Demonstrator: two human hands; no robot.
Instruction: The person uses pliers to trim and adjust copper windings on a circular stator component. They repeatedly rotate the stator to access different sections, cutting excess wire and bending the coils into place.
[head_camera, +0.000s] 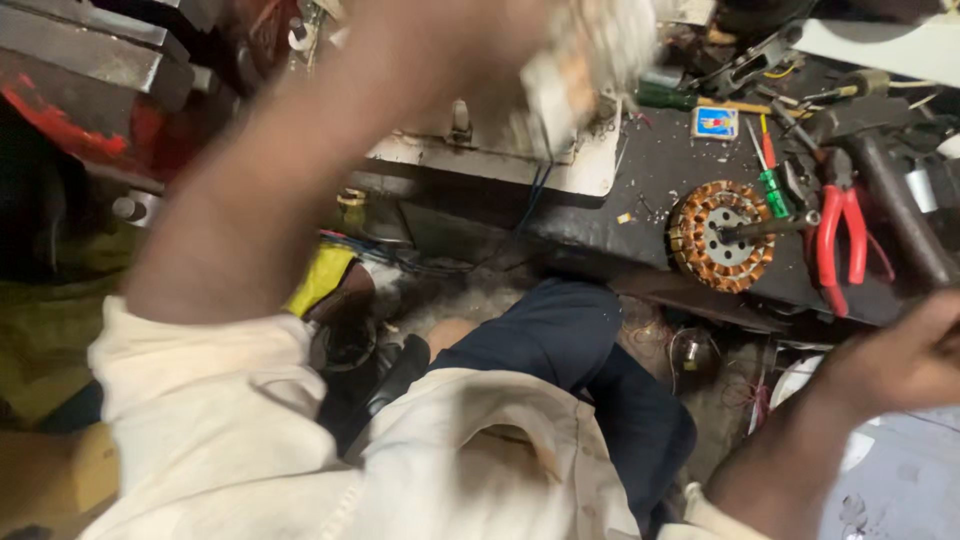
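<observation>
My left hand is raised at the top middle and heavily blurred. It grips a pale, blocky object with thin blue wires hanging under it. My right hand is at the right edge with its fingers curled near the front edge of the dark workbench, close to the lower end of a dark metal bar. Whether it holds anything is hidden. A copper-wound motor stator lies on the bench between my hands.
Red-handled pliers, a green-handled screwdriver and a small blue packet lie on the bench. A white machine housing sits behind my left arm. My knee in dark blue trousers is below the bench.
</observation>
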